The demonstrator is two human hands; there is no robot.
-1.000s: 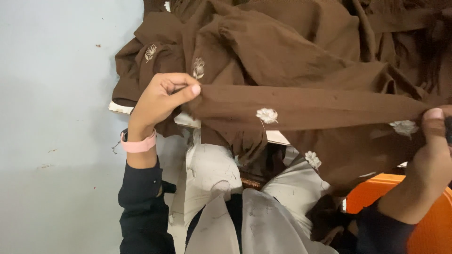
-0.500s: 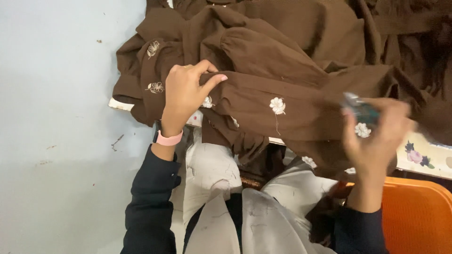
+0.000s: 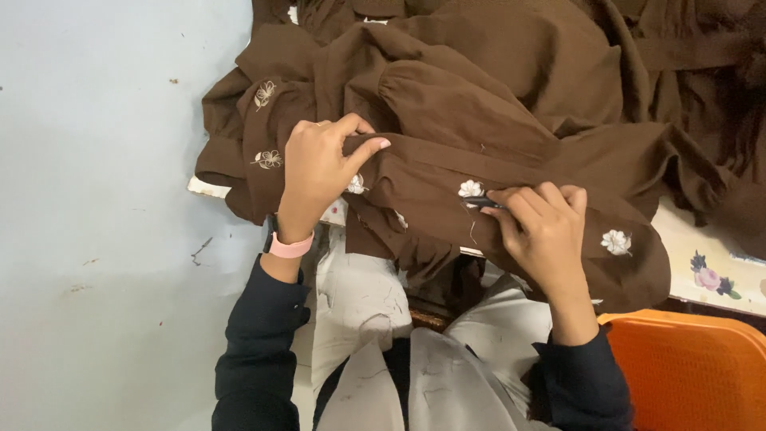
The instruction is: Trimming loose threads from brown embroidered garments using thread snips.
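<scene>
A pile of brown cloth (image 3: pixel 495 104) with small white embroidered flowers lies over my lap and the surface ahead. My left hand (image 3: pixel 319 172), with a pink band at the wrist, pinches a fold of the brown cloth between thumb and fingers. My right hand (image 3: pixel 542 231) rests on the same band of cloth and holds a small dark cutting tool (image 3: pixel 480 203). Its tip sits right beside a white flower (image 3: pixel 471 189), where a loose thread hangs down. Another flower (image 3: pixel 616 241) shows to the right of that hand.
A pale blue floor (image 3: pixel 104 239) fills the left side. An orange plastic seat (image 3: pixel 694 371) is at the lower right. A cloth with printed pink flowers (image 3: pixel 710 275) peeks out under the brown pile at the right. My light trousers (image 3: pixel 359 303) are below.
The cloth was pulled taut between both hands; now it lies slack. My right hand has come in from the right to the flower with the tool. My left hand has shifted its grip slightly.
</scene>
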